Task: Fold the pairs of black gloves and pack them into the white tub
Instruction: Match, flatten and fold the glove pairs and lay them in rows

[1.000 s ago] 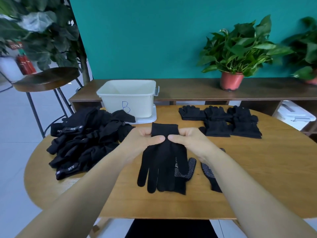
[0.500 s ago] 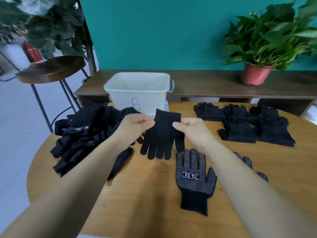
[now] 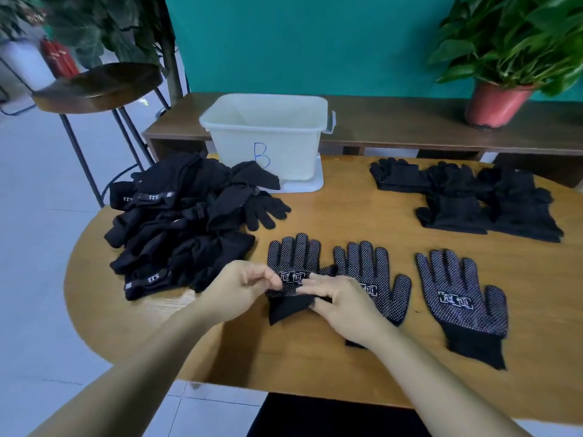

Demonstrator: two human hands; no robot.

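My left grip [image 3: 239, 291] and right grip [image 3: 344, 301] each pinched the soft, light, limp glove [image 3: 295, 257] between them, near its cuff

Head view, single wide-angle lens, worn at head height at the near edge of the wooden table [image 3: 315, 357]. Faces forward and down across the tabletop toward the teal wall [image 3: 299, 42]. Forearms enter from the bottom edge. Left hand [image 3: 239, 288] and right hand [image 3: 344, 304] sit close to the lens at frame centre, both pinching a dotted glove [image 3: 293, 257]. White tub [image 3: 268, 143] upper middle, at the table's far side. Stool [image 3: 94, 86] upper left. Potted plant [image 3: 504, 58] upper right, cut by the frame edge.
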